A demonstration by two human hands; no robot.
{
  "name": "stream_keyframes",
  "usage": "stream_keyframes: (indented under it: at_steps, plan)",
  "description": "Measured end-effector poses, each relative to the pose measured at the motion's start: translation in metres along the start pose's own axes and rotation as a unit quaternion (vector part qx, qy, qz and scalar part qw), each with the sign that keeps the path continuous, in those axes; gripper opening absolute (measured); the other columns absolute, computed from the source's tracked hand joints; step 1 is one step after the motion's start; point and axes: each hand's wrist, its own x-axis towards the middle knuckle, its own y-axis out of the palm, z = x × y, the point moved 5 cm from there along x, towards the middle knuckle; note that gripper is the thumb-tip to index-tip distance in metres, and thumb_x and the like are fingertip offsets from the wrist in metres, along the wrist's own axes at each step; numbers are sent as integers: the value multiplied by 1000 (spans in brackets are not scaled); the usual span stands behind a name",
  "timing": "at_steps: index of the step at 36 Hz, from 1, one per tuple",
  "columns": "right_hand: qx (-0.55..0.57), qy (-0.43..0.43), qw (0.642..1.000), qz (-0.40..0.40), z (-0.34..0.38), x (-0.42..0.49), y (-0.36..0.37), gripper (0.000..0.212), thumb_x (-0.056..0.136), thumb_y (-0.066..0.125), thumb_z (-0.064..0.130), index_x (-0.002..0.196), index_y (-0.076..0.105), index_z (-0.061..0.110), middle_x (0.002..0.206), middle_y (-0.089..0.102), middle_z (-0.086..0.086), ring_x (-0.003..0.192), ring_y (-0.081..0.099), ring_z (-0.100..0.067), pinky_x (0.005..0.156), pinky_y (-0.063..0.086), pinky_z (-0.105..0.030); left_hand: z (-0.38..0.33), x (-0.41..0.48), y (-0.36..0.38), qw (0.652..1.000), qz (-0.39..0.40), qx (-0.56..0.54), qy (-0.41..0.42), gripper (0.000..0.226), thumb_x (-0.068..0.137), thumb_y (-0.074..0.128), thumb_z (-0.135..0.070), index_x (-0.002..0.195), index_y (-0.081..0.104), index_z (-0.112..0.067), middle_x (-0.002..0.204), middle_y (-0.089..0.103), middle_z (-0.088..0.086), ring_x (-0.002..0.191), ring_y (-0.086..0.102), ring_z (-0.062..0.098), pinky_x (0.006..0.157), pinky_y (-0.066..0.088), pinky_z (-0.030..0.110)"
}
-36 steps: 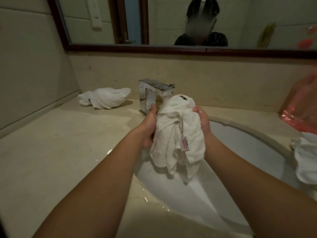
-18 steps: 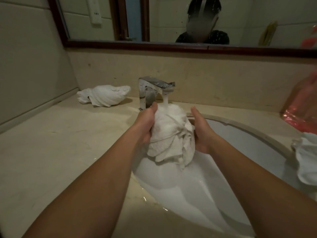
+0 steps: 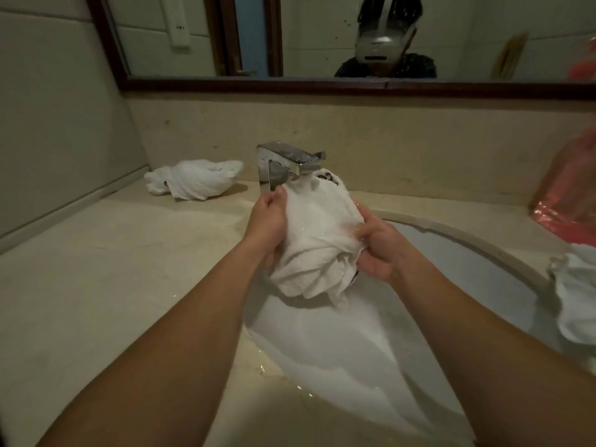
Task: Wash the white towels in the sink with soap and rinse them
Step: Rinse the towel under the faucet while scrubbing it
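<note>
White towel bunched btwn left hand & right hand, under faucet.

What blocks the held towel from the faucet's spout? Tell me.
Nothing visible does. The left hand and right hand grip the bunched white towel directly beneath the chrome faucet, above the sink basin, and its top edge reaches the spout.

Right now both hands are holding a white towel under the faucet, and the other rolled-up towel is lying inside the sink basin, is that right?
Not quite. The head view shows the rolled-up towel lying on the counter left of the faucet, not inside the sink. The left hand and right hand do hold the white towel under the faucet.
</note>
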Motion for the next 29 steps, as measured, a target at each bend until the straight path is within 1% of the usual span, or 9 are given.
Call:
stream_keyframes:
  at_steps: [3, 6, 9, 12, 14, 17, 20, 25, 29]
  plan:
    - [19, -20, 1000, 12, 2, 0, 5, 82, 72, 41, -18, 143, 61, 17, 134, 69, -18, 117, 69, -41, 94, 61, -57, 6, 7, 0, 996, -11, -72, -50, 43, 110, 44, -51, 129, 64, -17, 118, 76, 7, 109, 73, 30, 103, 58, 54]
    - [15, -10, 1000, -24, -2, 4, 6, 67, 84, 47, -13, 143, 61, 16, 138, 68, -20, 121, 67, -45, 100, 57, -60, 3, 4, 2, 990, -9, -127, -68, 43, 111, 45, -47, 129, 66, -14, 114, 79, 11, 105, 77, 33, 96, 62, 53]
    - [-26, 23, 997, -68, -17, 10, 9, 62, 82, 60, 12, 144, 59, 11, 136, 69, -21, 126, 65, -47, 100, 57, -56, 0, 4, -3, 988, -23, -137, -62, 47, 112, 42, -49, 134, 63, -13, 118, 76, 9, 109, 74, 31, 100, 60, 52]
    - [-70, 26, 995, -65, -28, 15, 17, 66, 86, 74, 35, 147, 56, 19, 136, 70, -18, 123, 68, -43, 104, 55, -61, -1, 6, -7, 991, -32, -116, -53, 48, 113, 39, -50, 135, 61, -13, 121, 74, 10, 111, 72, 31, 101, 59, 53]
    - [-95, 13, 994, -58, -29, 19, 17, 63, 92, 77, 42, 148, 54, 24, 136, 70, -14, 118, 72, -39, 101, 56, -63, -2, 6, -7, 993, -26, -108, -44, 49, 113, 38, -50, 134, 61, -12, 119, 75, 11, 108, 74, 31, 97, 61, 53]
    - [-133, -5, 989, -71, -23, 18, 16, 59, 94, 80, 42, 145, 54, 27, 131, 73, -9, 111, 76, -33, 96, 61, -59, -3, 2, -4, 991, -2, -120, -52, 48, 114, 37, -49, 130, 64, -13, 116, 78, 11, 101, 77, 30, 87, 65, 48]
    - [-152, -21, 986, -70, -19, 14, 17, 56, 91, 83, 39, 137, 56, 24, 128, 74, -8, 109, 76, -31, 95, 62, -56, -3, -3, 1, 986, 39, -148, -71, 55, 114, 34, -51, 128, 69, -10, 114, 80, 14, 99, 79, 31, 85, 66, 47]
    - [-206, -54, 973, -91, -19, 16, 20, 78, 72, 95, 36, 137, 54, 22, 127, 73, -7, 108, 76, -31, 92, 63, -57, -3, -7, 7, 983, 87, -140, -80, 55, 115, 31, -45, 107, 72, -10, 94, 82, 10, 81, 80, 23, 71, 64, 34]
    - [-203, -72, 971, -106, -22, 22, 21, 71, 76, 91, 28, 136, 55, 22, 123, 74, -8, 106, 76, -32, 93, 62, -59, -4, -5, 5, 985, 82, -137, -69, 51, 115, 33, -41, 108, 74, -10, 105, 81, 14, 99, 78, 30, 86, 63, 41]
